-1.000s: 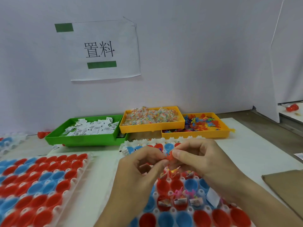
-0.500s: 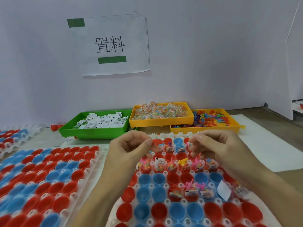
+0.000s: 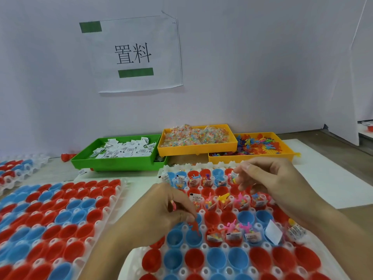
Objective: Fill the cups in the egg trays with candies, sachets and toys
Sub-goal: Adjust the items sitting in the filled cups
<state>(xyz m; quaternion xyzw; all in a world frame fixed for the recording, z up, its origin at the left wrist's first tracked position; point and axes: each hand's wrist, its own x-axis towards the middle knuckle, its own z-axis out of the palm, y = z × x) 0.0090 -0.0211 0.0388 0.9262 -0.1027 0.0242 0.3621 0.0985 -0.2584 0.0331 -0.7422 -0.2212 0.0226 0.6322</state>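
Observation:
A white egg tray (image 3: 201, 246) of red and blue cups lies in front of me. Its far rows hold sachets, candies and small toys. My left hand (image 3: 163, 213) pinches a small red toy (image 3: 195, 227) just above a blue cup (image 3: 193, 237) in the tray's left part. My right hand (image 3: 276, 184) hovers over the far right cups with its fingers curled; a bit of toy may be in its fingertips, but I cannot tell. At the back stand a green tray of white sachets (image 3: 121, 151), a yellow tray of candies (image 3: 196, 137) and a yellow tray of coloured toys (image 3: 258, 144).
A second egg tray (image 3: 50, 219) with empty red and blue cups lies to the left. A third one (image 3: 18, 170) sits at the far left. A paper sign (image 3: 133, 53) hangs on the white wall behind. A white sheet (image 3: 331, 178) covers the table to the right.
My hands have parted. The left one has come down toward me with the red toy to a blue cup, and the right stays over the far right cups.

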